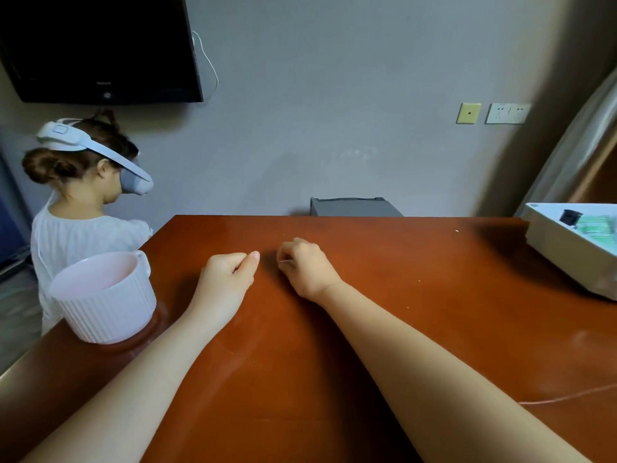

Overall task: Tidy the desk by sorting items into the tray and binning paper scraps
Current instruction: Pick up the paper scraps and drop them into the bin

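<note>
Red-brown desk (384,329), grey wall (334,95) | left grip (230,272) curled together | right grip (307,269) pinches scrap (285,261)

Dim, soft indoor light. Desk (417,312) shows faint pale sheen near left & near right. Soft dark shadow on desk just left of tray (551,248), another right of white ribbed bin (110,309). Grey wall (334,111) evenly lit, darker twd far right. TV (100,45) reads flat black. Wide-angle bends curtain (574,145) & desk edges. Focus slightly soft overall; thin pale bit (286,261) in right hand (307,269) too small to ID.
</note>
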Demonstrator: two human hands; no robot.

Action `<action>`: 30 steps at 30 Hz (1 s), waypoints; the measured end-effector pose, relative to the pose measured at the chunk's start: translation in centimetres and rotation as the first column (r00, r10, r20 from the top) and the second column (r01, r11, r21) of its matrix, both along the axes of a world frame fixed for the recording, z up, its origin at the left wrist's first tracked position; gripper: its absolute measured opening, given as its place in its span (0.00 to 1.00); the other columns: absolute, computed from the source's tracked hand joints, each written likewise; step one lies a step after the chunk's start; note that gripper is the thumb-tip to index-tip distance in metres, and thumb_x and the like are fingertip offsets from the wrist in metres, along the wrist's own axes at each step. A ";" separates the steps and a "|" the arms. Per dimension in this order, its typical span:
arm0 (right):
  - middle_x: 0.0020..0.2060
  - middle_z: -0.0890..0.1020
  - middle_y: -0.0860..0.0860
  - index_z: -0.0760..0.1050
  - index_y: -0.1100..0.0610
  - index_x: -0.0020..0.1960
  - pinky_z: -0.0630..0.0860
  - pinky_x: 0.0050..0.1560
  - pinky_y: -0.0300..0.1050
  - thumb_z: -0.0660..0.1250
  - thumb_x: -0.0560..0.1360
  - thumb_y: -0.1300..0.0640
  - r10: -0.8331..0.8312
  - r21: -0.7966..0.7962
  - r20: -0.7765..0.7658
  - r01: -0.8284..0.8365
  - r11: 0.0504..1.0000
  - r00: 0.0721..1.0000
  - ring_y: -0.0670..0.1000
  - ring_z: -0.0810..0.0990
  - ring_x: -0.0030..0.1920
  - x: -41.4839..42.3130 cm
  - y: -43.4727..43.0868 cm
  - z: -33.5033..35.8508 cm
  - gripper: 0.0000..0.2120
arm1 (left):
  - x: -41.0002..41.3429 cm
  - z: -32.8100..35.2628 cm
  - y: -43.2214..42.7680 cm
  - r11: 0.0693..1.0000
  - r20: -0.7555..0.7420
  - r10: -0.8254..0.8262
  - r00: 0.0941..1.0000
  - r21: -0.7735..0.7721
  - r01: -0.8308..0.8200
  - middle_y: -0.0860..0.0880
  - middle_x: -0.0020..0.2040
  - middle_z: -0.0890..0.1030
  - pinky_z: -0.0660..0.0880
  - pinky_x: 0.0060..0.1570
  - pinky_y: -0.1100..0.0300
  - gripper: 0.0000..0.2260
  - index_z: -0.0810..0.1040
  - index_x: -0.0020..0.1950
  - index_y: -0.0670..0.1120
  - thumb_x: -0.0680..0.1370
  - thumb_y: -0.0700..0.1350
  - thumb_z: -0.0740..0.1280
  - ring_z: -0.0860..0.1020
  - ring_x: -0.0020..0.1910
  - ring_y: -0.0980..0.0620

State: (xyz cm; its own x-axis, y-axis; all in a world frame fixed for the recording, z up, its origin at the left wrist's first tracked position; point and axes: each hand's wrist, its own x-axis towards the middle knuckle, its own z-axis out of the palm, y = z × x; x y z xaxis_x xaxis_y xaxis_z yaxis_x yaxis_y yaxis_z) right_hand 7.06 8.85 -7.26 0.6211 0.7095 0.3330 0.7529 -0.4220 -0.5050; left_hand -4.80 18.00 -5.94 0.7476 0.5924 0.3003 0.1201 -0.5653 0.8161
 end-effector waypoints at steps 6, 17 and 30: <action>0.47 0.76 0.58 0.76 0.62 0.47 0.76 0.49 0.54 0.59 0.76 0.65 0.003 -0.066 0.029 -0.001 0.998 1.000 0.60 0.77 0.46 -2.6 -4.6 0.3 0.07 | -1.5 1.3 -3.6 0.996 -0.037 -0.043 0.998 -0.081 0.040 0.46 0.28 0.75 0.66 0.25 0.67 0.17 0.72 0.33 0.42 0.81 0.47 0.59 0.70 0.26 0.55; 0.45 0.84 0.56 0.82 0.60 0.46 0.75 0.43 0.39 0.66 0.73 0.63 -0.076 -0.189 -0.032 0.068 0.980 0.997 0.51 0.79 0.42 -5.7 -17.8 4.7 0.07 | -4.5 5.8 -12.3 0.919 -0.129 -0.394 0.910 -0.089 0.385 0.50 0.26 0.69 0.62 0.21 0.69 0.14 0.73 0.37 0.43 0.81 0.48 0.60 0.66 0.21 0.59; 0.43 0.83 0.51 0.82 0.58 0.47 0.74 0.40 0.35 0.70 0.72 0.60 -0.342 -0.202 -0.018 0.331 0.922 0.940 0.46 0.79 0.40 -11.8 -39.1 8.2 0.05 | -5.2 6.8 -30.0 0.712 -0.082 -0.687 0.722 -0.277 0.646 0.52 0.25 0.62 0.57 0.23 0.66 0.19 0.62 0.32 0.46 0.81 0.51 0.57 0.60 0.23 0.57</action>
State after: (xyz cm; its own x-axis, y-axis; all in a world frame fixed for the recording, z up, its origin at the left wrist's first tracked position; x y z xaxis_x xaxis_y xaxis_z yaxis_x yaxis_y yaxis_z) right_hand -4.78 -30.29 0.94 0.8471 0.5029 0.1719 0.5245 -0.7391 -0.4226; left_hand -10.01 -12.03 0.88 0.9969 -0.0478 0.0619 -0.0751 -0.3650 0.9280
